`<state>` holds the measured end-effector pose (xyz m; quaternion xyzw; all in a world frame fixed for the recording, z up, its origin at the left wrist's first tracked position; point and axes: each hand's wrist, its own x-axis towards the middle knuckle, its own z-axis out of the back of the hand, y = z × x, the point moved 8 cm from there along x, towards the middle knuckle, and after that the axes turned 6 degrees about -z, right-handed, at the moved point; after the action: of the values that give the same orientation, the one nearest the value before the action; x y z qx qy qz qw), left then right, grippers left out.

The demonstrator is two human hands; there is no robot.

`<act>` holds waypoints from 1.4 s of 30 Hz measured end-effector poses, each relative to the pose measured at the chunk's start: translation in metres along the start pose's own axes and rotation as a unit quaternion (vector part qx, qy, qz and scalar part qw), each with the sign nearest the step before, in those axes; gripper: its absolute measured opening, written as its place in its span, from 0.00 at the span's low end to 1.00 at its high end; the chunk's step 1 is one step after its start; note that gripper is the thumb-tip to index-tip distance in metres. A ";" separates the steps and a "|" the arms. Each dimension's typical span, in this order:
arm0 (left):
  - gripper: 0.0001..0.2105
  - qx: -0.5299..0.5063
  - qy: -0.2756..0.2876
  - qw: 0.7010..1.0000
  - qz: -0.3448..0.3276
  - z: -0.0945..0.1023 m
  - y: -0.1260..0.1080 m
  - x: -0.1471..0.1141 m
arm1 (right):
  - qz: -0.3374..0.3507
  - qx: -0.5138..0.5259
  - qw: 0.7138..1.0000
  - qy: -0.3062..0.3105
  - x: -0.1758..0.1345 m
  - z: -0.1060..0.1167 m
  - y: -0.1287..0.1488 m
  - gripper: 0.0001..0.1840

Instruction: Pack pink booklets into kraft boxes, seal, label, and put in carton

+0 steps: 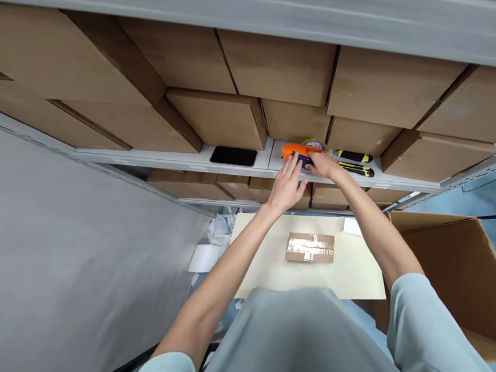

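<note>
Metal shelf (241, 163) under stacked boxes, right hand (324, 165) closed around orange tape dispenser (297, 151), left hand (286, 186) open, fingertips touching it

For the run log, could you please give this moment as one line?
right hand on orange tape dispenser | left hand touching it | on shelf | taped box below
</note>
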<state>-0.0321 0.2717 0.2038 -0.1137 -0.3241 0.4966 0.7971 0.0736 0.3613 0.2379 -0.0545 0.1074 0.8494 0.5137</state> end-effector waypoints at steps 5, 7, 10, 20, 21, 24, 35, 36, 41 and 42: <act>0.34 0.015 0.046 0.997 0.056 -0.012 0.028 0.010 | -0.016 -0.022 0.998 0.052 0.026 -0.009 0.004 0.25; 0.34 0.018 0.056 0.996 0.067 -0.015 0.031 0.010 | -0.020 -0.023 0.998 0.059 0.028 -0.013 0.005 0.24; 0.35 0.022 0.062 0.995 0.074 -0.019 0.032 0.011 | -0.019 -0.020 0.998 0.047 0.031 -0.017 0.004 0.25; 0.38 -0.021 0.033 0.998 0.051 -0.034 0.010 -0.039 | 0.017 0.103 0.983 -0.153 -0.035 -0.028 -0.035 0.34; 0.38 -0.029 0.041 0.997 0.065 -0.042 0.009 -0.060 | 0.007 0.121 0.979 -0.163 -0.056 -0.041 -0.043 0.34; 0.41 -0.063 0.080 0.985 0.138 -0.076 0.011 -0.138 | -0.060 0.184 0.970 -0.150 -0.129 -0.105 -0.065 0.34; 0.53 -0.107 0.109 0.913 0.378 -0.191 0.001 -0.275 | -0.251 0.363 0.897 -0.010 -0.253 -0.315 -0.037 0.44; 0.54 -0.100 0.104 0.907 0.394 -0.193 0.005 -0.274 | -0.259 0.374 0.891 -0.009 -0.250 -0.319 -0.036 0.45; 0.62 -0.079 0.117 0.875 0.463 -0.200 0.021 -0.275 | -0.313 0.436 0.844 -0.006 -0.244 -0.339 -0.043 0.56; 0.64 -0.075 0.116 0.870 0.472 -0.202 0.022 -0.276 | -0.321 0.447 0.835 -0.006 -0.244 -0.342 -0.045 0.57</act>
<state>-0.0030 0.0716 -0.0734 -0.3695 -0.1730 0.7713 0.4885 0.2207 0.0895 -0.0505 0.1544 0.4487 0.4968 0.7266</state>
